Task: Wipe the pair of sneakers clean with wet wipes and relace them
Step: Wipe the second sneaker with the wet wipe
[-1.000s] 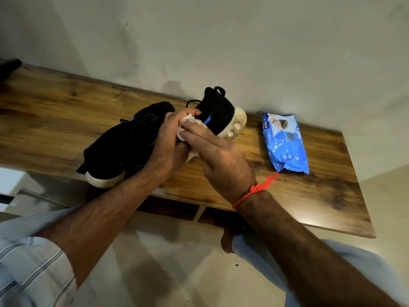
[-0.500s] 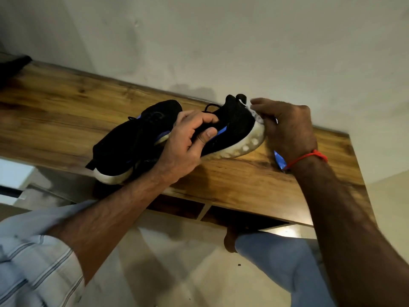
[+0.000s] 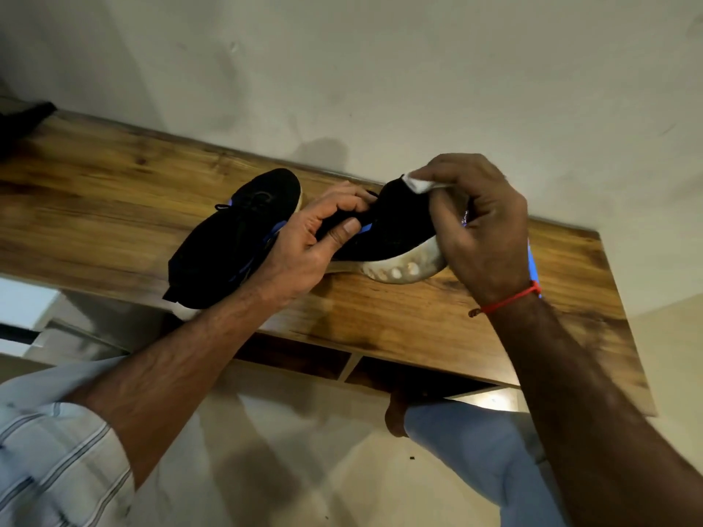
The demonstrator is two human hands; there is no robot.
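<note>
The right hand point(image 3: 481, 222), pinching a white wet wipe point(image 3: 420, 183), had moved from midfoot to the heel of the black white-soled sneaker point(image 3: 395, 230) on the wooden surface point(image 3: 114, 207). The left hand point(image 3: 319, 237) gripped its midfoot; wiping was evidently progressing rearward.

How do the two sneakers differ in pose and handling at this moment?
The left sneaker lies untouched on the wooden table; the right sneaker is gripped by the left hand while the right hand presses a wipe on its heel. Both are black with pale soles.
</note>
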